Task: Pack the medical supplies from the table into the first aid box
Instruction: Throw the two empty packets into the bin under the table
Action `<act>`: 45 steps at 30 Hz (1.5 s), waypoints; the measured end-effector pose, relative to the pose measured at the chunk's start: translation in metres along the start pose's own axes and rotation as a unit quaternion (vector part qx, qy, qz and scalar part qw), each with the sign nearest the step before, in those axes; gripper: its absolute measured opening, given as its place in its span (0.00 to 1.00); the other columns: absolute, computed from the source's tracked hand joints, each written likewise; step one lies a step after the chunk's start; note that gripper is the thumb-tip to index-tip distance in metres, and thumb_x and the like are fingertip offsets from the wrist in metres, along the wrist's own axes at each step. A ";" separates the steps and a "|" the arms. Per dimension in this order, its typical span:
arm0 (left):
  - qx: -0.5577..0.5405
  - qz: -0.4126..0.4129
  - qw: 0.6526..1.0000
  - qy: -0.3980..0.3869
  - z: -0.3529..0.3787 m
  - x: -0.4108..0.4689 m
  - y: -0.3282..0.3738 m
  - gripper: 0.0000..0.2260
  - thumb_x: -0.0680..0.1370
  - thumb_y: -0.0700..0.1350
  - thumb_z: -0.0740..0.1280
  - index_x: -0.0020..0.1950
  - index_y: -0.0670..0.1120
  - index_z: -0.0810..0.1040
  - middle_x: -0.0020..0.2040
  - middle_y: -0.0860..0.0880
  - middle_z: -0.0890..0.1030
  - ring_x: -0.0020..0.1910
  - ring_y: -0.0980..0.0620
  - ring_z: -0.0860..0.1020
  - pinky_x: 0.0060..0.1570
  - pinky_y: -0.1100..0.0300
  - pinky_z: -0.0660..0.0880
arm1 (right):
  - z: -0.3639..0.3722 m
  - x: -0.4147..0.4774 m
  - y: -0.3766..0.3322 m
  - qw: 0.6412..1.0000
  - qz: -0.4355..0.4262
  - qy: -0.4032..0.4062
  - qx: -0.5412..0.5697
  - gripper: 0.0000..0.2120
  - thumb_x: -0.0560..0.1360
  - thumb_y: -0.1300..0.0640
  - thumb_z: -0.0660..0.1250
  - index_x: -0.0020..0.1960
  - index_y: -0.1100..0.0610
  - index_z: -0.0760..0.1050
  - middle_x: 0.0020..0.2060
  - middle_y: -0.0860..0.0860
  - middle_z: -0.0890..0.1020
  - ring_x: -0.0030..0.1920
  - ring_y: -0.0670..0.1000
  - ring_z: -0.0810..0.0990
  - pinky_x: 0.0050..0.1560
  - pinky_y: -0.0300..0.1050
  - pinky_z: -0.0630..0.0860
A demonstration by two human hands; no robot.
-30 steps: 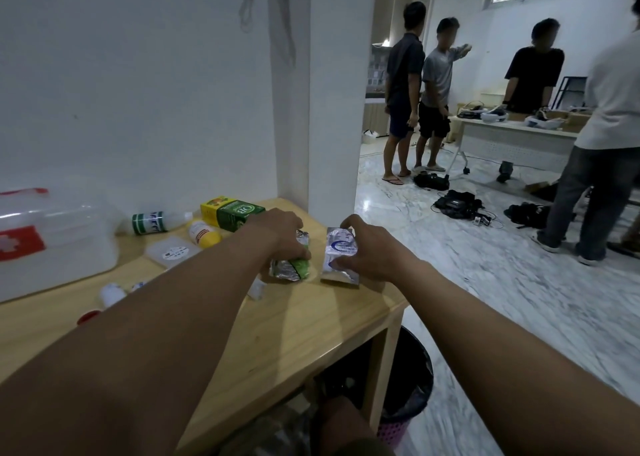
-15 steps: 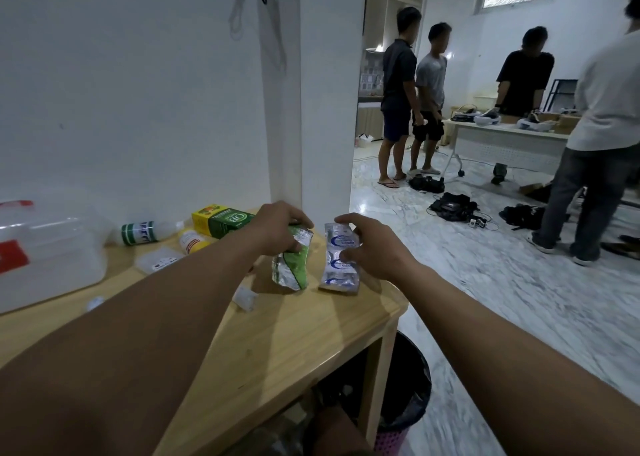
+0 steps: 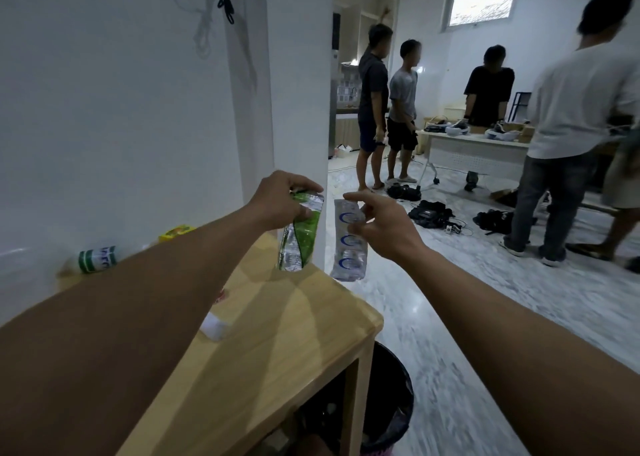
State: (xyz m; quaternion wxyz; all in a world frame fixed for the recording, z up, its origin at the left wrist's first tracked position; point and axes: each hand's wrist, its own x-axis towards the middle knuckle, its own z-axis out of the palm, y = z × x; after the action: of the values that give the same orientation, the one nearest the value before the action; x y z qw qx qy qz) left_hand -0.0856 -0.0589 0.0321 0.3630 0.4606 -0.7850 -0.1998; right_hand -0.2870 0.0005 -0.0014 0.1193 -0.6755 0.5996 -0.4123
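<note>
1. Green packet: shiny crinkly foil/plastic, catches the light.
2. White strip packet: glossy see-through plastic, blue print.
3. Table: light wood, smooth with a soft sheen.
4. Floor: polished marble-look, glossy.
5. Bin: dark plastic liner.

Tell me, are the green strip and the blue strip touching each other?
Apart. The head view shows the white pillar edge and floor between the green strip in the left hand and the blue strip in the right hand.
</note>
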 end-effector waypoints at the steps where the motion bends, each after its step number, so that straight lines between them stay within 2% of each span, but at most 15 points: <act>1: -0.008 0.003 1.000 0.005 0.002 0.007 0.003 0.22 0.65 0.36 0.79 0.57 0.52 0.84 0.55 0.48 0.83 0.52 0.49 0.80 0.50 0.60 0.74 | -0.005 0.003 0.003 1.000 -0.002 0.007 0.000 0.26 0.71 0.64 0.73 0.67 0.48 0.76 0.43 0.49 0.80 0.44 0.47 0.79 0.34 0.30 0.69; 6: -0.047 0.019 0.999 -0.003 0.023 0.047 0.015 0.21 0.65 0.38 0.79 0.56 0.52 0.85 0.57 0.47 0.82 0.55 0.47 0.79 0.57 0.54 0.77 | -0.023 0.022 0.031 0.999 0.013 0.038 -0.001 0.26 0.71 0.64 0.73 0.67 0.49 0.76 0.47 0.54 0.80 0.46 0.50 0.80 0.36 0.33 0.71; 9: -0.069 0.021 0.997 -0.013 0.043 0.070 0.017 0.20 0.66 0.37 0.79 0.55 0.51 0.85 0.57 0.47 0.81 0.54 0.48 0.78 0.55 0.56 0.77 | -0.027 0.031 0.053 0.998 0.031 0.054 -0.009 0.26 0.71 0.64 0.73 0.67 0.48 0.77 0.46 0.52 0.80 0.45 0.48 0.79 0.35 0.30 0.69; 11: -0.079 0.023 0.996 -0.022 0.058 0.083 0.013 0.19 0.66 0.37 0.78 0.54 0.52 0.84 0.57 0.47 0.81 0.54 0.47 0.79 0.54 0.54 0.78 | -0.025 0.035 0.069 0.997 0.045 0.060 -0.013 0.26 0.71 0.64 0.73 0.66 0.47 0.77 0.44 0.50 0.80 0.43 0.47 0.79 0.35 0.30 0.70; 15: -0.071 0.025 0.996 -0.054 0.095 0.104 -0.001 0.17 0.66 0.39 0.78 0.51 0.55 0.84 0.57 0.46 0.81 0.55 0.45 0.79 0.55 0.48 0.79 | -0.015 0.039 0.110 0.995 0.077 0.067 -0.019 0.26 0.70 0.64 0.72 0.66 0.47 0.78 0.43 0.52 0.82 0.45 0.50 0.81 0.41 0.38 0.77; 19: -0.042 0.017 0.994 -0.104 0.136 0.121 -0.020 0.14 0.69 0.39 0.76 0.51 0.54 0.84 0.56 0.46 0.78 0.54 0.46 0.77 0.53 0.54 0.78 | 0.002 0.036 0.151 0.991 0.117 0.070 -0.014 0.26 0.70 0.64 0.71 0.65 0.47 0.78 0.43 0.53 0.82 0.44 0.50 0.80 0.36 0.32 0.72; 22: -0.003 0.017 0.987 -0.160 0.166 0.131 -0.038 0.12 0.72 0.40 0.75 0.51 0.54 0.83 0.55 0.47 0.78 0.52 0.47 0.78 0.50 0.54 0.79 | 0.020 0.032 0.183 0.988 0.145 0.058 -0.011 0.25 0.71 0.64 0.70 0.66 0.47 0.78 0.42 0.53 0.81 0.43 0.50 0.79 0.37 0.31 0.72; 24: 0.022 0.028 0.980 -0.197 0.185 0.136 -0.047 0.11 0.72 0.40 0.75 0.52 0.54 0.83 0.53 0.48 0.79 0.50 0.48 0.79 0.46 0.58 0.77 | 0.033 0.029 0.204 0.985 0.166 0.050 -0.011 0.25 0.72 0.64 0.69 0.66 0.47 0.77 0.43 0.54 0.81 0.44 0.50 0.79 0.38 0.30 0.72; 28: 0.055 0.042 0.961 -0.268 0.222 0.141 -0.065 0.12 0.72 0.39 0.74 0.52 0.52 0.83 0.50 0.50 0.79 0.48 0.52 0.77 0.37 0.66 0.70 | 0.058 0.018 0.240 0.977 0.209 0.031 -0.012 0.25 0.72 0.64 0.69 0.66 0.47 0.77 0.43 0.55 0.82 0.44 0.51 0.80 0.42 0.37 0.74; 32: 0.092 0.054 0.938 -0.329 0.255 0.144 -0.089 0.12 0.72 0.40 0.75 0.51 0.54 0.82 0.48 0.52 0.79 0.51 0.51 0.77 0.38 0.64 0.71 | 0.080 0.004 0.270 0.969 0.247 -0.001 -0.018 0.24 0.73 0.63 0.68 0.67 0.49 0.77 0.41 0.55 0.83 0.44 0.52 0.80 0.47 0.45 0.76; 34: 0.108 0.053 0.924 -0.362 0.265 0.143 -0.099 0.11 0.72 0.41 0.75 0.51 0.54 0.81 0.48 0.51 0.79 0.48 0.51 0.78 0.42 0.60 0.73 | 0.091 -0.004 0.283 0.964 0.266 -0.015 -0.020 0.24 0.74 0.63 0.68 0.68 0.49 0.76 0.41 0.56 0.83 0.43 0.53 0.80 0.45 0.46 0.74; 37: 0.105 0.020 0.899 -0.425 0.272 0.137 -0.109 0.11 0.71 0.41 0.75 0.49 0.53 0.81 0.48 0.48 0.81 0.39 0.53 0.78 0.44 0.56 0.75 | 0.107 -0.017 0.298 0.955 0.290 -0.052 -0.027 0.23 0.74 0.59 0.68 0.69 0.49 0.75 0.41 0.51 0.84 0.43 0.50 0.79 0.44 0.42 0.71; 40: 0.124 -0.036 0.863 -0.488 0.269 0.135 -0.109 0.19 0.68 0.43 0.79 0.56 0.51 0.79 0.50 0.49 0.81 0.42 0.50 0.79 0.44 0.52 0.76 | 0.116 -0.025 0.304 0.940 0.320 -0.114 -0.035 0.25 0.74 0.54 0.69 0.70 0.48 0.74 0.49 0.49 0.85 0.50 0.50 0.81 0.49 0.41 0.72; 42: 0.135 -0.052 0.859 -0.490 0.266 0.136 -0.106 0.23 0.67 0.46 0.80 0.59 0.51 0.77 0.52 0.49 0.81 0.46 0.50 0.80 0.49 0.51 0.78 | 0.116 -0.026 0.302 0.935 0.326 -0.126 -0.052 0.24 0.74 0.52 0.69 0.70 0.49 0.74 0.53 0.51 0.84 0.55 0.52 0.81 0.52 0.44 0.74; 45: 0.134 -0.060 0.875 -0.462 0.255 0.136 -0.100 0.22 0.67 0.50 0.79 0.59 0.52 0.77 0.52 0.48 0.82 0.49 0.51 0.81 0.53 0.50 0.78 | 0.104 -0.017 0.286 0.940 0.306 -0.123 -0.084 0.24 0.76 0.49 0.68 0.71 0.50 0.73 0.57 0.52 0.82 0.58 0.53 0.80 0.56 0.47 0.74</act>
State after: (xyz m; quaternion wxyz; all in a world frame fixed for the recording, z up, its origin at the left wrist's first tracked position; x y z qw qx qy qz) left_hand -0.2628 -0.2318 -0.1481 -0.1188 0.4057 -0.8536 -0.3045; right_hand -0.4169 -0.0913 -0.2620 0.2549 -0.5125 0.7905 -0.2177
